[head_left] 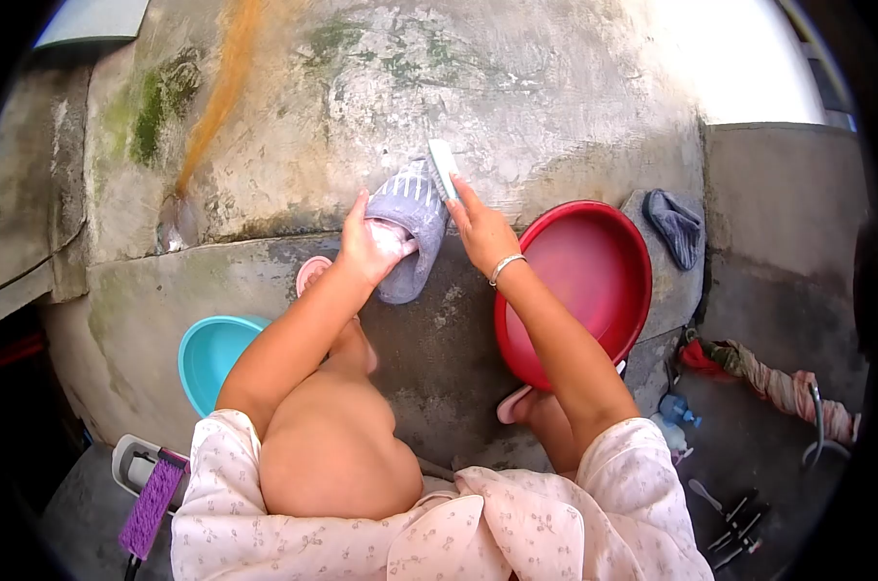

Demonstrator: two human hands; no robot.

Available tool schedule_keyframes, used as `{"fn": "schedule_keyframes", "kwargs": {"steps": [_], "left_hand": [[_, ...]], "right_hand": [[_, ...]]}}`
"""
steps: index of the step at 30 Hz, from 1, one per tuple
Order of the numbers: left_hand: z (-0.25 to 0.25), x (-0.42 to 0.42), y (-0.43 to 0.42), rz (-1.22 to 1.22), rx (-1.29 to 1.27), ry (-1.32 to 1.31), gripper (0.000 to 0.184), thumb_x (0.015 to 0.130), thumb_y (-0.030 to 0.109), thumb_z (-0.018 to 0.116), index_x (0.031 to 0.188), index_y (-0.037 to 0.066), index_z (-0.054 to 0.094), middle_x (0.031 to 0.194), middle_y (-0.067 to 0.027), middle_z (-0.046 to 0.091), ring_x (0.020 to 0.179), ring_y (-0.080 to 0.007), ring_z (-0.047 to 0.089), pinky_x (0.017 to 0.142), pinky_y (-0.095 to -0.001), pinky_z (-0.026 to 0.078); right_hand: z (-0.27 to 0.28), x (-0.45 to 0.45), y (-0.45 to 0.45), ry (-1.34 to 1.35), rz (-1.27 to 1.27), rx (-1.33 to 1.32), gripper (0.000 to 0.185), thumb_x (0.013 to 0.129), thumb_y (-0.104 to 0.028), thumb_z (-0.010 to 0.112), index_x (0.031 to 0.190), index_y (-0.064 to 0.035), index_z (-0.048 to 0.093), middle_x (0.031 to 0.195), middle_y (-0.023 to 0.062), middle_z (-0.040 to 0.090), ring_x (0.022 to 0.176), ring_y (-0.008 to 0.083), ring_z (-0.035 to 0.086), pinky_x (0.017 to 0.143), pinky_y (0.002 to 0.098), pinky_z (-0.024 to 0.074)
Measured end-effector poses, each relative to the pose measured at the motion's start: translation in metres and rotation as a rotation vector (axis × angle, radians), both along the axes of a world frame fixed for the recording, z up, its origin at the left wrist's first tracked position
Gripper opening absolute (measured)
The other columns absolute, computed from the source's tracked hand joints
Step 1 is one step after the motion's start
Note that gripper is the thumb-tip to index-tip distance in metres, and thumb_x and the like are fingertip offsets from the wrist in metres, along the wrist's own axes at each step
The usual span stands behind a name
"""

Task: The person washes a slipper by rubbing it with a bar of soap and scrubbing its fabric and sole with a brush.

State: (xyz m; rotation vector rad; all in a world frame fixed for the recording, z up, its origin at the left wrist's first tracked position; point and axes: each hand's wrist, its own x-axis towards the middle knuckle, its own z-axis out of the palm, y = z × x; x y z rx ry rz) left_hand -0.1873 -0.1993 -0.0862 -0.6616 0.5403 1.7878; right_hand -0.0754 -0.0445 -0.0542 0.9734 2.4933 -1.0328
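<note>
Left hand point(369, 248): was partly inside the slipper's opening, foam on the fingers, gripping it.
Slipper point(407, 205): grey with white stripes, tilted, toe pointing away from the body; sat at the left hand, just left of the right hand.
Right hand point(486, 235): gripped the brush, bracelet point(504, 267) at the wrist.
Brush point(441, 165): white, reached forward from the right fingers, alongside the slipper's toe; contact could not be told.
Red basin point(639, 254): stood just right of the right hand.
Dark slipper point(673, 229): lay farther right of that hand, beyond the basin.
Teal basin point(199, 360): stood left of the left hand, nearer the body, partly behind the forearm.
</note>
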Motion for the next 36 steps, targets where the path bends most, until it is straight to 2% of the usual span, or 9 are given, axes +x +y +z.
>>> {"fn": "schedule_keyframes", "kwargs": {"steps": [7,9,11,15,17,22,25,33,36], "left_hand": [[-0.041,0.036,-0.021,-0.253,-0.211,0.193,0.047,0.087,0.030,0.071,0.124,0.008,0.052,0.115,-0.0069,0.060,0.111,-0.0223,0.055,0.091,-0.0430,0.046],[-0.051,0.050,-0.013,-0.714,-0.426,0.719,0.039,0.087,0.027,0.070,0.117,0.006,0.056,0.111,-0.0037,0.062,0.101,-0.0159,0.057,0.083,-0.0333,0.047],[-0.065,0.047,-0.009,-0.912,-0.515,0.840,0.041,0.087,0.028,0.069,0.115,0.001,0.056,0.104,-0.0052,0.063,0.090,-0.0134,0.059,0.074,-0.0276,0.047],[-0.083,0.042,-0.011,-0.519,-0.611,0.664,0.037,0.092,0.031,0.062,0.105,-0.003,0.058,0.097,-0.0105,0.064,0.082,-0.0186,0.062,0.071,-0.0316,0.050],[-0.080,0.027,-0.010,-0.220,-0.506,0.493,0.033,0.096,0.029,0.056,0.105,-0.003,0.058,0.099,-0.0120,0.065,0.081,-0.0224,0.064,0.073,-0.0367,0.051],[-0.066,0.026,-0.009,-0.142,-0.421,0.319,0.038,0.101,0.028,0.047,0.122,-0.003,0.055,0.119,-0.0135,0.062,0.109,-0.0239,0.060,0.095,-0.0388,0.048],[-0.055,0.029,0.000,-0.038,-0.402,0.230,0.042,0.100,0.030,0.047,0.122,-0.006,0.054,0.120,-0.0168,0.061,0.106,-0.0260,0.060,0.092,-0.0388,0.048],[-0.094,0.037,-0.005,0.056,-0.041,-0.037,0.043,0.104,0.031,0.038,0.134,0.000,0.044,0.133,-0.0158,0.054,0.121,-0.0301,0.053,0.105,-0.0433,0.040],[-0.072,0.042,-0.003,-0.013,-0.175,-0.006,0.044,0.104,0.031,0.036,0.134,0.000,0.044,0.133,-0.0160,0.054,0.121,-0.0303,0.053,0.106,-0.0434,0.039]], "right_hand": [[-0.053,0.031,-0.029,-0.077,-0.102,-0.173,0.050,0.100,-0.041,0.039,0.148,-0.0263,0.033,0.107,0.0319,0.062,0.101,0.0472,0.060,0.089,0.0508,0.0456],[-0.055,0.031,-0.031,-0.070,-0.102,-0.187,0.051,0.100,-0.040,0.039,0.148,-0.0254,0.032,0.105,0.0320,0.063,0.100,0.0482,0.060,0.088,0.0516,0.0452],[-0.052,0.028,-0.038,-0.084,-0.061,-0.182,0.051,0.100,-0.038,0.039,0.149,-0.0247,0.030,0.102,0.0328,0.063,0.098,0.0492,0.059,0.088,0.0526,0.0444],[-0.006,0.051,-0.061,0.025,-0.107,-0.251,0.048,0.102,-0.035,0.041,0.149,-0.0277,0.032,0.094,0.0329,0.063,0.093,0.0487,0.060,0.082,0.0512,0.0463],[0.025,0.059,-0.085,-0.070,0.078,-0.196,0.052,0.101,-0.035,0.042,0.150,-0.0333,0.026,0.079,0.0289,0.065,0.073,0.0468,0.063,0.066,0.0543,0.0485],[0.002,0.016,-0.066,-0.174,0.183,0.089,0.048,0.102,-0.036,0.037,0.149,-0.0323,0.028,0.079,0.0256,0.066,0.074,0.0439,0.064,0.067,0.0530,0.0498],[-0.006,0.012,-0.074,-0.058,0.012,0.047,0.049,0.102,-0.035,0.040,0.149,-0.0322,0.029,0.079,0.0269,0.065,0.075,0.0463,0.063,0.069,0.0543,0.0486],[0.006,0.032,-0.091,-0.220,0.224,0.101,0.049,0.101,-0.036,0.039,0.149,-0.0310,0.029,0.078,0.0241,0.067,0.071,0.0431,0.065,0.065,0.0540,0.0507],[-0.008,0.004,-0.082,-0.156,0.153,0.135,0.049,0.101,-0.036,0.038,0.148,-0.0310,0.029,0.080,0.0248,0.067,0.073,0.0438,0.065,0.068,0.0539,0.0506]]}}
